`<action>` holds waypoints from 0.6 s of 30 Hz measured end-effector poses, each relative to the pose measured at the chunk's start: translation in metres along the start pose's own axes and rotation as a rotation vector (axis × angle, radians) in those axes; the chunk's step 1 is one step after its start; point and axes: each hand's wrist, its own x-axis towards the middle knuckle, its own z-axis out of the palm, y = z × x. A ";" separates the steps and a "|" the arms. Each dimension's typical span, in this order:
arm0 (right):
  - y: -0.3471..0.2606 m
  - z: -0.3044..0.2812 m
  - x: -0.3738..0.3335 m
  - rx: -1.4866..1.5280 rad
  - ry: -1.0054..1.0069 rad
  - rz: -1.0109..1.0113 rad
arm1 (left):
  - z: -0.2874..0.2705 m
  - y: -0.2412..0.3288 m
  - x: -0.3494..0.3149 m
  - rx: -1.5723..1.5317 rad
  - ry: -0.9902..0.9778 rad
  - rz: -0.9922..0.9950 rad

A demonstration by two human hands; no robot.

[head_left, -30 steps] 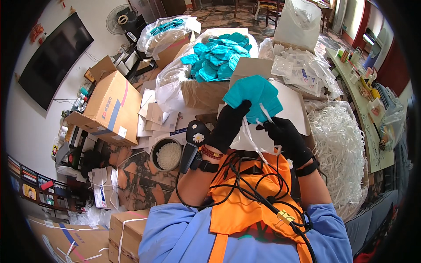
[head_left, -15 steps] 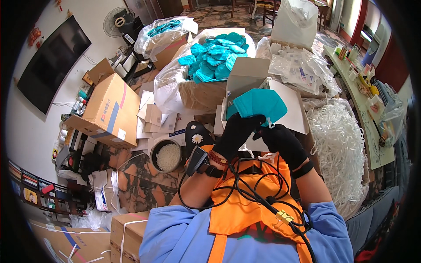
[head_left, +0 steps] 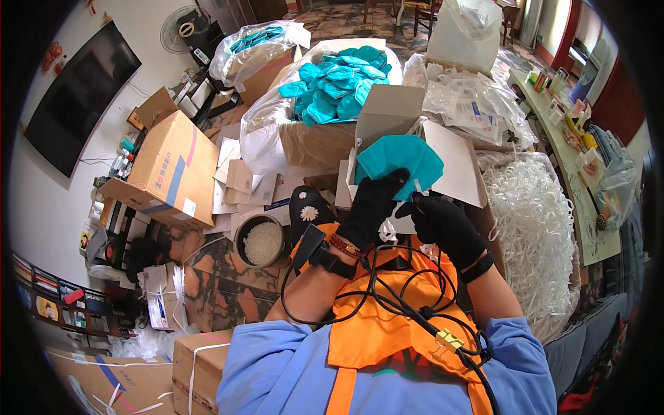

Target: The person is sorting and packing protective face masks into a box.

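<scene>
A teal folded face mask [head_left: 409,158] is gripped at its lower left by my left hand [head_left: 374,207], in a black glove with the thumb lying over the mask. Just below the mask's lower edge, my right hand [head_left: 448,229], also black-gloved, has its fingers drawn together in a pinch. What lies between those fingertips is too small to make out. A small white piece shows on the mask near them. White strap material [head_left: 388,231] hangs beneath my hands. Behind the mask stands an opened white carton [head_left: 391,111] with raised flaps.
A lined box heaped with teal masks [head_left: 339,86] stands ahead. On the right is a box full of white straps [head_left: 529,228], with clear plastic packaging [head_left: 470,111] beyond. A pot of white bits [head_left: 263,243] and a large cardboard box [head_left: 169,169] sit left. Black cables [head_left: 408,304] cross my apron.
The mask has shifted slightly left and turned, and my left thumb now lies over its face. My right fingertips have moved a little lower, away from the mask's edge.
</scene>
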 end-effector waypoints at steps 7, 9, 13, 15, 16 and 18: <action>0.000 -0.014 -0.012 0.101 0.062 -0.040 | -0.002 0.004 -0.006 0.097 -0.280 -0.153; -0.003 -0.015 -0.006 0.384 0.123 -0.133 | 0.006 -0.024 -0.001 0.076 -0.222 -0.140; -0.019 -0.022 -0.003 0.357 0.261 -0.326 | 0.029 -0.023 -0.020 -0.073 -0.117 -0.170; -0.026 -0.059 0.016 0.483 0.067 -0.323 | 0.030 -0.027 -0.022 -0.041 -0.153 -0.152; -0.026 -0.076 0.026 0.479 0.007 -0.384 | 0.032 -0.027 -0.022 -0.043 -0.173 -0.113; -0.027 -0.073 0.021 -0.038 0.267 -0.685 | 0.036 -0.024 -0.025 -0.068 -0.219 -0.158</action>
